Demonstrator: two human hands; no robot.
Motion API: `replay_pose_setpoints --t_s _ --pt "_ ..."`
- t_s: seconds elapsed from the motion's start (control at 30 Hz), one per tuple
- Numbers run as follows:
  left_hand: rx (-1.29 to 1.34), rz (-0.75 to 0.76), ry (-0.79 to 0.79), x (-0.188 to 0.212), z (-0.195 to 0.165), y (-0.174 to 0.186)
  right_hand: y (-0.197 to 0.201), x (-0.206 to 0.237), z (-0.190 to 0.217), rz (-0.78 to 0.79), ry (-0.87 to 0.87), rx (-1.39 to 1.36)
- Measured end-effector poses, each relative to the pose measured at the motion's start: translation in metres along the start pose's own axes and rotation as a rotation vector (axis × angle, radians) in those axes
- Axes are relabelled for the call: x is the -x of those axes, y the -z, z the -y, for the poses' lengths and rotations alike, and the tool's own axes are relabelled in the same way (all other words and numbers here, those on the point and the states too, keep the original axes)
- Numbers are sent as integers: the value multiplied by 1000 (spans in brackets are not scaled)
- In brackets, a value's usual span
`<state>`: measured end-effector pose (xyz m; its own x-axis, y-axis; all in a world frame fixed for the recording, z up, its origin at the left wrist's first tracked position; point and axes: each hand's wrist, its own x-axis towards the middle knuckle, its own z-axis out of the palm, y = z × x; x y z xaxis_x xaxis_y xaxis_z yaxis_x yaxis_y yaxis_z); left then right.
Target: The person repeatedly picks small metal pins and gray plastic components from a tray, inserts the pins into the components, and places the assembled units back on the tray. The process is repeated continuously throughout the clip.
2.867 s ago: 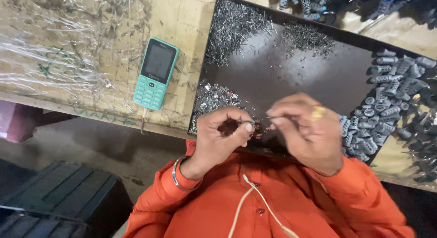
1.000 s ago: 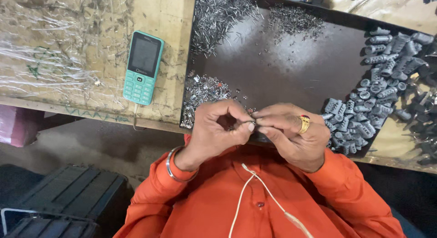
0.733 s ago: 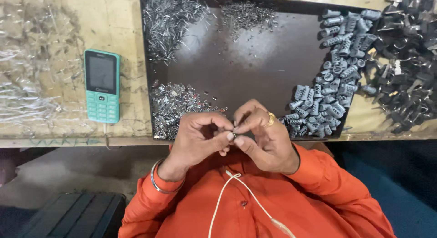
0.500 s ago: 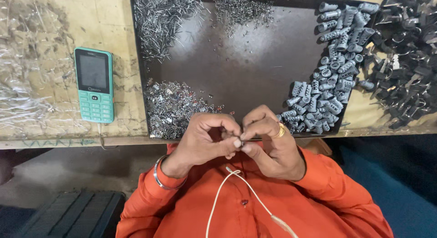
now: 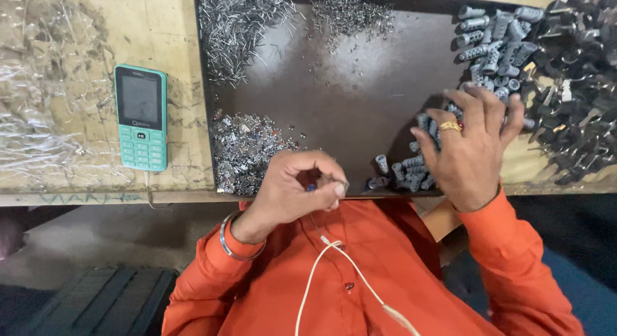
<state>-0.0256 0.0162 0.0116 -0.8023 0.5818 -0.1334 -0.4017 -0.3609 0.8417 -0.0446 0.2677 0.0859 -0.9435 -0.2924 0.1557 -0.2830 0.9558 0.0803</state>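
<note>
- The dark brown rectangular tray (image 5: 360, 111) occupied the upper centre of the frame; its near edge ran along the front edge of the worn wooden bench (image 5: 180, 85).
- The middle of the tray was bare. Heaps lay round it: thin metal pins (image 5: 238, 21) at upper left, small bright metal clips (image 5: 247, 149) at lower left, grey ribbed plastic plugs (image 5: 495, 40) at right.
- A pile of black metal parts (image 5: 578, 91) lay beyond the tray's right edge.
- A teal push-button phone (image 5: 141, 117) lay flat on the bench, left of the tray and well apart from it.
- The left hand (image 5: 299, 188) was at the tray's near edge, lower centre, curled, with thumb and fingertips pinched narrowly on a small part (image 5: 312, 187) too small to identify. A metal bangle sat on that wrist.
- The right hand (image 5: 466, 146) lay palm down at right of centre, fingers spread wide over the grey plugs, touching them. Whether it gripped one could not be told.
</note>
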Motion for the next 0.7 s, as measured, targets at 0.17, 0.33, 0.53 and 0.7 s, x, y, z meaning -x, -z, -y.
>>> replay_pose_setpoints --t_s 0.17,0.33,0.53,0.7 --pt "65 -55 23 -10 0 -10 -23 29 32 108 -1 -1044" --pt "-115 -46 -5 -2 -12 -3 -42 52 41 139 -213 -1779" --pt "-142 5 102 -5 -11 -1 -60 66 39 187 -253 -2028" --pt "3 37 167 -9 -10 -2 -63 79 38 159 -270 -2105"
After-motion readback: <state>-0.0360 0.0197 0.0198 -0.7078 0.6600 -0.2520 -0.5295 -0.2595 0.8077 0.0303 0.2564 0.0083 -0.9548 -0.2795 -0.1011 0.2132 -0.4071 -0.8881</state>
